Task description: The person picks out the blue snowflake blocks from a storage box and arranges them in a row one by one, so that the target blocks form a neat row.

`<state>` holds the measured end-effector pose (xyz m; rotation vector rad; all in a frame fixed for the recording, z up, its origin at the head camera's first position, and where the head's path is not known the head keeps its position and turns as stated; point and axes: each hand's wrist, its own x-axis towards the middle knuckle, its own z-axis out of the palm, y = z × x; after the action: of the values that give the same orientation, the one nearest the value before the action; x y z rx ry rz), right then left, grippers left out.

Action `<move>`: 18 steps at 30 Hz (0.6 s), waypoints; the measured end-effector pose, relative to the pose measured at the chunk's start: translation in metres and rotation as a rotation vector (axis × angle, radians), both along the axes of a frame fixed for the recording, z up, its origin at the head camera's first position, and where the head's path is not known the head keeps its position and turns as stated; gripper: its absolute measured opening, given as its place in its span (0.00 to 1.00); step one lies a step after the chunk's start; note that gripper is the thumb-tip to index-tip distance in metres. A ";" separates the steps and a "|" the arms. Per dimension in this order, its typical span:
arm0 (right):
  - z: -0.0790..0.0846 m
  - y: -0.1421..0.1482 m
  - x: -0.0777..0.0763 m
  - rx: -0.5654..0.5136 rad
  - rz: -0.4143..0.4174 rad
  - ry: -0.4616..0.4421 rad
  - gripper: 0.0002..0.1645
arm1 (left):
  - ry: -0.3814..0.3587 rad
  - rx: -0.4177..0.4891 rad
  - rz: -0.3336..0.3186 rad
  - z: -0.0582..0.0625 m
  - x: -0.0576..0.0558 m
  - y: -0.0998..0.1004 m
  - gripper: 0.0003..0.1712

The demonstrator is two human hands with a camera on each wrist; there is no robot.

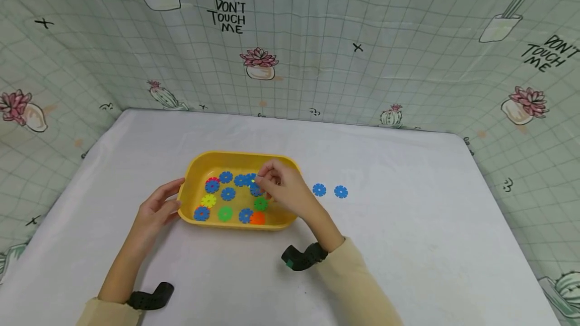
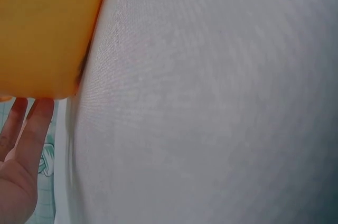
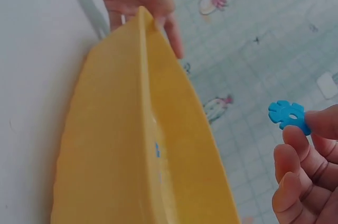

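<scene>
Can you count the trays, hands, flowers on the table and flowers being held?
Yellow tray: 1
Left hand and right hand: 2
Blue flowers on the table: 2
Held blue flower: 1
Total: 6

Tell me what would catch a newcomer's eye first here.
The yellow tray of bright discs on the white table would likely stand out first. Over it, the right hand pinches a blue disc, while the left hand touches the tray's left end. Two more blue discs lie just right of the tray.
</scene>
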<state>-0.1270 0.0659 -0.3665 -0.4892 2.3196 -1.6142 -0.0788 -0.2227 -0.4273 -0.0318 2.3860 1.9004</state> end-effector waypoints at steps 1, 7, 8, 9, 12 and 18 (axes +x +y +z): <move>0.001 0.004 0.001 -0.004 -0.011 0.001 0.08 | -0.004 -0.005 0.004 0.000 0.000 0.000 0.26; 0.000 0.030 0.006 -0.019 -0.075 -0.005 0.09 | -0.013 0.023 0.006 -0.001 0.000 0.000 0.26; -0.002 0.035 0.006 -0.015 -0.086 -0.005 0.09 | -0.013 0.025 0.006 -0.001 0.000 0.000 0.26; -0.003 0.040 0.007 -0.013 -0.099 -0.006 0.10 | -0.014 0.027 0.006 -0.001 0.000 0.000 0.26; -0.006 0.053 0.008 -0.021 -0.138 -0.012 0.10 | -0.018 0.024 0.007 -0.001 0.000 0.000 0.26; -0.012 0.079 0.009 -0.045 -0.218 -0.029 0.12 | -0.018 0.002 0.014 0.000 0.001 0.000 0.27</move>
<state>-0.1175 0.1449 -0.3784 -0.2264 2.3893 -1.7607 -0.0778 -0.2222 -0.4273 -0.0658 2.3784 1.8998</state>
